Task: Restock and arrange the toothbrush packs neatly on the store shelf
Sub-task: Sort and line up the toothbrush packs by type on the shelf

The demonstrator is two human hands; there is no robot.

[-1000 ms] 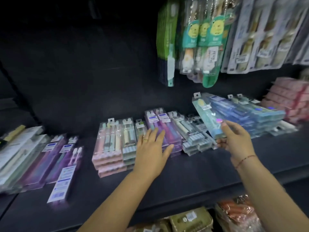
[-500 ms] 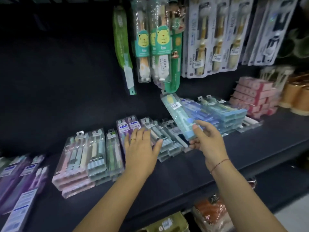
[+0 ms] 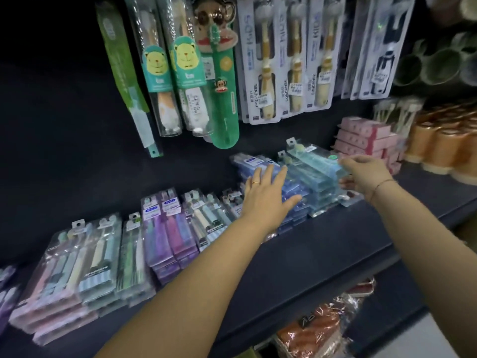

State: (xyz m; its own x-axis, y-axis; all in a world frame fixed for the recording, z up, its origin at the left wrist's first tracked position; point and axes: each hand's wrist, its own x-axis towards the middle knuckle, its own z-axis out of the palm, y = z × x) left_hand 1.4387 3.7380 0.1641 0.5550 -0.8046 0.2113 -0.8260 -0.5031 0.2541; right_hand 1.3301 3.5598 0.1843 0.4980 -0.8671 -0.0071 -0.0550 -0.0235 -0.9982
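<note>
— Teal pack point(image 3: 313, 159), clear stiff plastic, long and flat: just one in hand?
— One. The right hand point(image 3: 366, 174) pinches its near end between thumb and curled fingers and holds it tilted, hang-tab end raised, just above the teal stack point(image 3: 320, 195) at the right of the dark shelf point(image 3: 322, 254).
— And the left hand point(image 3: 265, 196)?
— Palm down, fingers straight and spread, resting on the blue stack point(image 3: 247, 162) just beside the teal one. One ring on it; one thin bracelet on the right wrist.
— Other piles?
— Two purple stacks point(image 3: 165, 228) side by side further left, then wider pastel packs point(image 3: 67, 275) piled at the far left. One pile of pink cardboard boxes point(image 3: 366, 139) lies to the right.
— Hanging above?
— Three white KIDS cards point(image 3: 260, 73) in front, two clear tubes with bear caps point(image 3: 157, 81), one glossy green case point(image 3: 224, 120).
</note>
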